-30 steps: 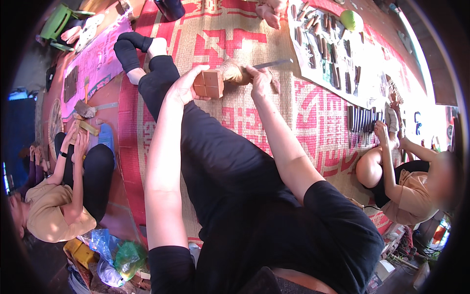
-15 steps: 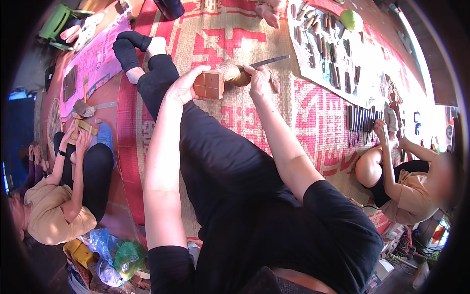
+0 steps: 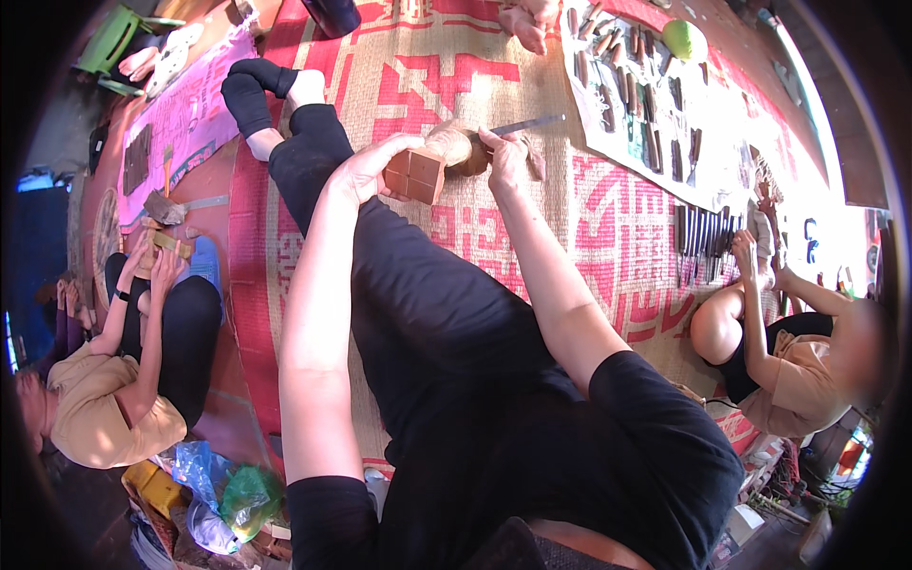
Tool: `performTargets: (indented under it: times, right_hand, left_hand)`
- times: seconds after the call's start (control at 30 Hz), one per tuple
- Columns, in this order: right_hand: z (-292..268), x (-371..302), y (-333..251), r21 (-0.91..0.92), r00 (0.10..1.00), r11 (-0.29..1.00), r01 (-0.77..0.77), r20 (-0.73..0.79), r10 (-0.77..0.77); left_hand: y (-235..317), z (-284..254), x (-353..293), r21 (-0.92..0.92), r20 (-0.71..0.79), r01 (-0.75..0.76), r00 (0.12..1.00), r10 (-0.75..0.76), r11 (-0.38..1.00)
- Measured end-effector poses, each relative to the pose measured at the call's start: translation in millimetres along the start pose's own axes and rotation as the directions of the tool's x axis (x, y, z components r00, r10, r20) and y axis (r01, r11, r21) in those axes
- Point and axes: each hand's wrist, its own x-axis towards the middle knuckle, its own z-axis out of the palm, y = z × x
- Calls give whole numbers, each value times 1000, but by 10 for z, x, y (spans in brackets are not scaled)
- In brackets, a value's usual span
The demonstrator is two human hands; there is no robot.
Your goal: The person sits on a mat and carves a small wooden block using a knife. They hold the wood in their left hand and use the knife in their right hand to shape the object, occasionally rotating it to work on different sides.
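Over my outstretched legs, my left hand (image 3: 369, 172) is wrapped round the square base of a wooden carving (image 3: 415, 177). Cross lines mark the underside of that reddish-brown base. Its paler, rounded part (image 3: 450, 144) points away from me. My right hand (image 3: 508, 160) pinches a slim, flat, dark metal tool like a file (image 3: 535, 123), whose free end sticks out to the right. The tool's other end lies against or close to the carving; the exact contact is hidden. Just past my right fingers is a brownish piece (image 3: 537, 161) whose kind I cannot make out.
A red and straw-coloured woven mat (image 3: 475, 223) lies beneath me. Many wood-handled carving tools rest on a white sheet (image 3: 594, 128) at far right, beside a green round object (image 3: 683, 40). People sit at left (image 3: 114, 399) and right (image 3: 798, 380). Plastic bags (image 3: 249, 499) lie lower left.
The wooden carving has tilted and shifted slightly right and toward me, with my left hand following. My right hand and the file have moved slightly, still beside it.
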Motion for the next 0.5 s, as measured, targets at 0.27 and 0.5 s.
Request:
performTargets:
  times: [0.27, 0.5]
  right_hand:
    - [-148, -35, -8, 70, 998, 997, -38, -50, 41]
    - [-181, 31, -35, 170, 979, 981, -93, -165, 122]
  left_hand:
    - [-34, -38, 17, 35, -13, -23, 1000, 23, 999]
    - [-50, -35, 47, 56, -4, -29, 1000, 30, 998]
